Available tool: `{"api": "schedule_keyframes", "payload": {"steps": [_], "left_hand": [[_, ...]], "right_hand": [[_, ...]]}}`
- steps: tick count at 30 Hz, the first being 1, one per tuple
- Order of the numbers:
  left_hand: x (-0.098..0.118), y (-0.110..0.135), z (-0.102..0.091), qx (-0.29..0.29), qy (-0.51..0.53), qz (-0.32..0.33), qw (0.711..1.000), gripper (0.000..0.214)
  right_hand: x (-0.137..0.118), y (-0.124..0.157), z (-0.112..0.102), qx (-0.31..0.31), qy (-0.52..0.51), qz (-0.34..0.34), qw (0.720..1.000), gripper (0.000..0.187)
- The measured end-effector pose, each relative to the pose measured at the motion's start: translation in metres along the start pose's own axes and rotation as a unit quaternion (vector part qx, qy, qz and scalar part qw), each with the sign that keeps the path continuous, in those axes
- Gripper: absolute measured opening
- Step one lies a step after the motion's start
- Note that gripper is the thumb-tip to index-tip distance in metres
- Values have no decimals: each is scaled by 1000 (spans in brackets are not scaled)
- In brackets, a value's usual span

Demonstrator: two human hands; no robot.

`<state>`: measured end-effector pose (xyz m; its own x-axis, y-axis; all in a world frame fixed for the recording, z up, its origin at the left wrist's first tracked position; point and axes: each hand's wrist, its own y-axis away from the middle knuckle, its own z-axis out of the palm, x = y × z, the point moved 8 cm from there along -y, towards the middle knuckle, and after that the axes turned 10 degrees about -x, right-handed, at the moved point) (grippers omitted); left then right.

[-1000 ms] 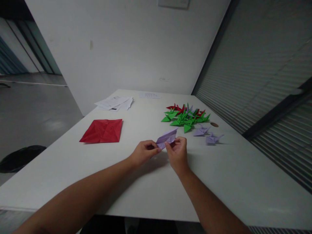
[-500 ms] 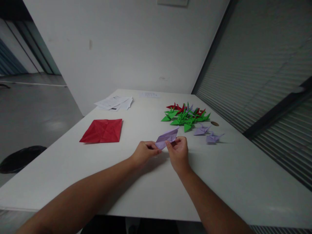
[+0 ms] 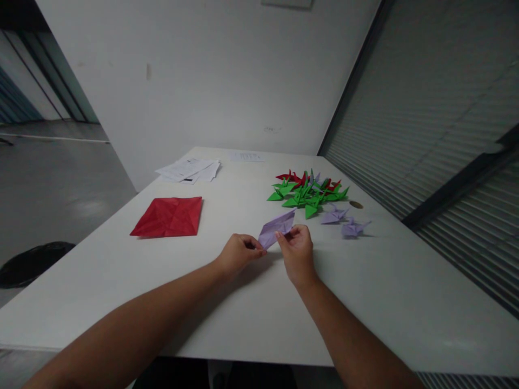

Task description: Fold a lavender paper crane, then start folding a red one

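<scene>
Both of my hands pinch a partly folded lilac paper piece (image 3: 276, 227) just above the white table (image 3: 227, 302). My left hand (image 3: 239, 253) grips its near left end with fingers closed. My right hand (image 3: 298, 254) pinches its right side between thumb and fingers. The paper's pointed tip angles up and away toward the pile of folded cranes.
A creased red paper square (image 3: 168, 217) lies flat to the left. A heap of green and red folded cranes (image 3: 308, 192) sits beyond my hands, with two lilac cranes (image 3: 344, 221) to its right. White printed sheets (image 3: 188, 170) lie at the far side. Slatted blinds (image 3: 446, 108) run along the right.
The lilac paper has tilted a little more upright between my fingers and my hands have drawn slightly closer together. Everything else on the table stays where it was.
</scene>
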<state>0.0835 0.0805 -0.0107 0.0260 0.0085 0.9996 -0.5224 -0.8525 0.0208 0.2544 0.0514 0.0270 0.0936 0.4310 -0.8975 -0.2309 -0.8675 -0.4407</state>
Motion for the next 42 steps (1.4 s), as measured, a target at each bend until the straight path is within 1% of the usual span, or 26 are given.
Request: {"api": "schedule_keyframes", "payload": {"steps": [3,6,8,11,13,16,18,24,27,29,31,33,38,40,42], "left_hand": [[-5,0,3,-20,14,-19,1000,17],[-5,-1,4,-30,33,-10,999,20],[-3,-1,5,-30,46,8,998,27],[0,0,5,-20,77,22,997,43],[1,0,7,-19,111,16,994,52],[1,1,10,-28,143,-1,989,59],[2,1,12,-41,143,-5,989,60],[4,1,18,-113,138,-7,984,58],[6,5,19,-124,162,-13,979,52],[8,6,19,-107,198,-23,974,45],[7,7,16,-77,237,-36,968,40],[7,6,14,-48,252,-40,966,44],[10,6,13,-20,192,-24,981,74],[12,7,12,-5,164,-17,986,76],[14,8,12,6,142,-19,990,73]], "right_hand": [[1,-1,-1,1,2,1,1000,36],[3,-1,-3,5,5,4,1000,36],[4,-1,-4,12,-1,6,1000,37],[7,-1,-5,18,-10,12,1000,38],[9,-1,-6,22,-9,16,1000,37],[9,-2,-8,28,-5,16,999,37],[9,-2,-8,27,-9,15,999,38],[12,-3,-9,32,-7,10,999,39],[15,-4,-10,30,-9,11,999,38],[16,-5,-10,23,-12,16,1000,38],[16,-5,-8,14,-12,19,1000,37],[13,-3,-4,-2,-7,19,1000,37],[7,3,12,-55,10,12,998,34],[7,5,16,-66,8,10,998,34],[6,6,18,-72,4,9,997,34]]}}
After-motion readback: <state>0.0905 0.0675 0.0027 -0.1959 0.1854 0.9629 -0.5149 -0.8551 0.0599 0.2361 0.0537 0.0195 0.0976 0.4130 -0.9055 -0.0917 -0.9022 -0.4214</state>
